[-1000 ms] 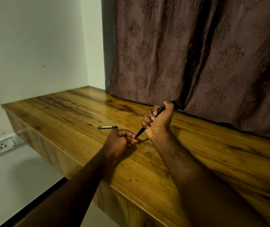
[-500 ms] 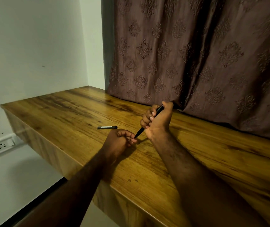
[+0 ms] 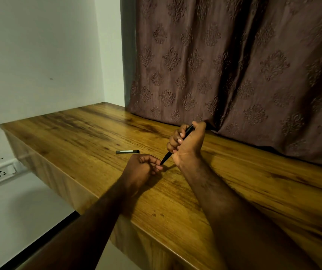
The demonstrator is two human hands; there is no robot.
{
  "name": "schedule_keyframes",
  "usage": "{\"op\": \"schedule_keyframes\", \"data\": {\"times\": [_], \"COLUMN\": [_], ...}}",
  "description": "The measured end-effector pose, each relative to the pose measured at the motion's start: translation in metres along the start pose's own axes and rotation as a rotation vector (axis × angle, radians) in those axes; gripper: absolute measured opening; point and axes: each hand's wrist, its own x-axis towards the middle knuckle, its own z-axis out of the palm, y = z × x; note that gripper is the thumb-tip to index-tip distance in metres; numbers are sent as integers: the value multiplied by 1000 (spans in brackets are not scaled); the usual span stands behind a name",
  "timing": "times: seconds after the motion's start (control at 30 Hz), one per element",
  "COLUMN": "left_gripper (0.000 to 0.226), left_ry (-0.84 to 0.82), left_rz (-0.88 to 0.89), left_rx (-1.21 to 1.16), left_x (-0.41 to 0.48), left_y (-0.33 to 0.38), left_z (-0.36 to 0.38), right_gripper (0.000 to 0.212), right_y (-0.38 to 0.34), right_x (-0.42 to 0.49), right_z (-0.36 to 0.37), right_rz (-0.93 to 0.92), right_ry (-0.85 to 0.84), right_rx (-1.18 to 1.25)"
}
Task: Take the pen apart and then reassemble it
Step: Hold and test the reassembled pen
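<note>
Our right hand (image 3: 189, 146) grips the pen (image 3: 167, 157); our left hand (image 3: 140, 169) pinches its seven-o'clock tip, so we should twist gently and straight.

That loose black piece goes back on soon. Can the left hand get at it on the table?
Probably yes. The black piece lies flat on bare table just beyond the left hand, nothing between them. That hand's fingers are curled at the tip of the pen, so it must let go first.

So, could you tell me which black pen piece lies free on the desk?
The shorter piece beyond the left hand; the longer, tilted one is gripped by the right hand.
</note>
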Motion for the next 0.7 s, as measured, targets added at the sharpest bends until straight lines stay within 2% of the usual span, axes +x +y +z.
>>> {"op": "schedule_keyframes", "data": {"times": [0.53,0.7], "left_gripper": [37,28], "left_ry": [19,-2], "left_rz": [15,-9], "left_rx": [13,-7], "left_x": [6,1], "left_y": [-7,-2], "left_z": [-1,1], "right_gripper": [46,46], "right_y": [1,1], "right_x": [1,0], "right_z": [0,1], "right_rz": [17,19], "right_ry": [20,35], "right_rx": [9,-3]}}
